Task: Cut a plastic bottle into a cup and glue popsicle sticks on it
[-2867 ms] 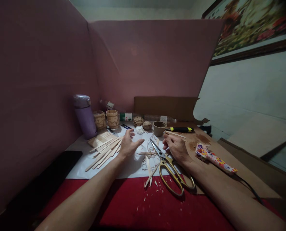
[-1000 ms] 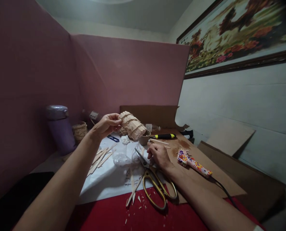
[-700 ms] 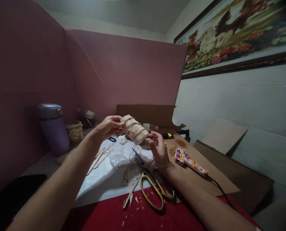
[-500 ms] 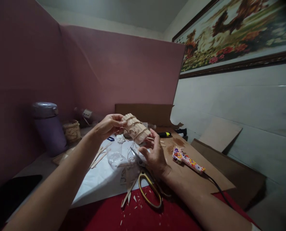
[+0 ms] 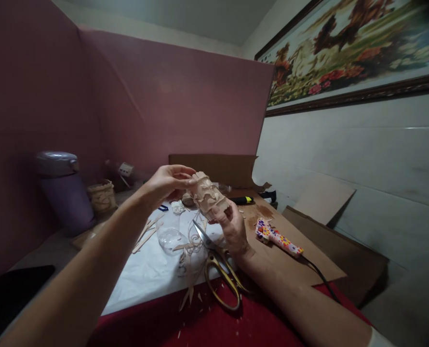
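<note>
The pale, cylindrical wooden-stick cup [image 5: 210,195] is held by both hands above the work surface, near the middle of the scene. It lies tilted, one end toward the far left and the other toward the near right, with a rough, raised band around its side.

The left hand [image 5: 171,182] is partly closed, thumb and fingers pinching the far left end. The right hand [image 5: 232,230] is curled around the near right end, its thumb against the near face; its remaining fingers are partly hidden.

Below the cup, large scissors with gold-coloured loop handles [image 5: 210,245] rest across a white sheet [image 5: 135,279] and a red cloth [image 5: 145,320], handles toward the near side. Their blade tip points far left, near a clear plastic vessel [image 5: 169,238] and loose strands of pale twine [image 5: 194,237]. Left of the vessel lie loose pale wooden sticks [image 5: 147,234].

On the right, a flower-patterned glue gun [image 5: 277,238] with a black cable [image 5: 323,275] rests on brown cardboard [image 5: 308,270]. Farther back lies a black-and-yellow tool handle [image 5: 244,200].

At far left, a purple flask with a grey lid [image 5: 66,197] stands just beside a tan, textured cup [image 5: 102,196].
</note>
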Demonstrator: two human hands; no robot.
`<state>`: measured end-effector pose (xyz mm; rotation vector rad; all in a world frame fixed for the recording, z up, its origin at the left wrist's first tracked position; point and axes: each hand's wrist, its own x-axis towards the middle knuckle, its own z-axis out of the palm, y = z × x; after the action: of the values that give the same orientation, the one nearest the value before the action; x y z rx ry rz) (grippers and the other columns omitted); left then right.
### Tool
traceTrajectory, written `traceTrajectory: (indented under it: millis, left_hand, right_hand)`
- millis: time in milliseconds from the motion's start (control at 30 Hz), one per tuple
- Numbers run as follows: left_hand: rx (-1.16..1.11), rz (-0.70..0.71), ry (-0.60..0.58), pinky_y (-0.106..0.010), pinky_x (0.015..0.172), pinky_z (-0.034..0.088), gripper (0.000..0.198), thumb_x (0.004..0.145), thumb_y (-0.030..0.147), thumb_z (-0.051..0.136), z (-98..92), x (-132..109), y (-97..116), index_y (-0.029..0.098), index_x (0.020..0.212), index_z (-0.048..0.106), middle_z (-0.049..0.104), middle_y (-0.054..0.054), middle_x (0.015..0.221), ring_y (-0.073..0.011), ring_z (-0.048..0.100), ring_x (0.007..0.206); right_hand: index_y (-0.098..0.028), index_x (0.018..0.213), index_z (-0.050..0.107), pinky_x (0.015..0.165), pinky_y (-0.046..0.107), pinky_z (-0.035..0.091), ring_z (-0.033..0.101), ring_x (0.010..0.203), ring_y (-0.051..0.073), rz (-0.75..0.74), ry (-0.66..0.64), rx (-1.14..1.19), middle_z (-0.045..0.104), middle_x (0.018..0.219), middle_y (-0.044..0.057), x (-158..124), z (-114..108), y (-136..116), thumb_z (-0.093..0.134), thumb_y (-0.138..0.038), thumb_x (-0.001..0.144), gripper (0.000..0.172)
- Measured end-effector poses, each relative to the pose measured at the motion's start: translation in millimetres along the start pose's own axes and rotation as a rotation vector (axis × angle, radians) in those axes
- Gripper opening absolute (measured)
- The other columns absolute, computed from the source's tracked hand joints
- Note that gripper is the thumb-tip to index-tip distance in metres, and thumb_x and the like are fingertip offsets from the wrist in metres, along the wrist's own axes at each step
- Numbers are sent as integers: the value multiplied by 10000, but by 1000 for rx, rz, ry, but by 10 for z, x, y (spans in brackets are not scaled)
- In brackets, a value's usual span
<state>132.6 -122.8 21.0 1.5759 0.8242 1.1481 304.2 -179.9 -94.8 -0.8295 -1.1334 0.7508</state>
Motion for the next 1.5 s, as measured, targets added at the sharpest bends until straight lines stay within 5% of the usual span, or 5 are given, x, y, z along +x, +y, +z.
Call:
traceTrajectory:
  millis: [200, 400, 567, 900, 1500]
  left_hand:
    - [10, 55, 191, -207, 361, 293, 401, 619, 365, 869, -112, 12, 13, 121, 880, 686, 699, -80, 846, -88, 542, 443]
    - [-162, -1, 55, -303, 665, 521, 572, 599, 529, 873, -119, 49, -126, 120, 946, 673, 677, -83, 866, -179, 636, 769]
    - [-317, -96, -82, -408, 809, 526, 651, 574, 530, 891, -160, 65, -178, 138, 1027, 635, 679, -86, 890, -232, 655, 850]
    - [-413, -144, -149, -419, 866, 511, 646, 532, 178, 920, -126, 39, -186, 160, 1101, 614, 677, -70, 1006, -226, 659, 907]
    - [-397, -73, -238, -331, 812, 505, 546, 603, 147, 841, -54, 24, -169, 160, 1125, 680, 662, -111, 1193, -217, 640, 955]
  right_hand:
    - [-188, 1081, 612, 604, 269, 557, 645, 721, 166, 126, -33, 320, 698, 931, 49, 31, 5, -4, 735, -540, 742, 503]
    - [-185, 1111, 642, 563, 243, 524, 667, 656, 164, 253, -104, 542, 724, 836, 47, -9, 48, -111, 762, -575, 710, 572]
    - [-184, 1099, 651, 579, 230, 525, 696, 697, 169, 341, -128, 621, 742, 861, 55, -23, 34, -142, 749, -601, 718, 574]
    - [-169, 1170, 619, 570, 216, 533, 737, 757, 181, 414, -185, 680, 767, 949, 89, -42, 37, -199, 658, -569, 850, 514]
    - [-144, 1132, 616, 520, 208, 527, 734, 745, 187, 584, -250, 789, 753, 908, 101, -60, 46, -260, 563, -583, 919, 491]
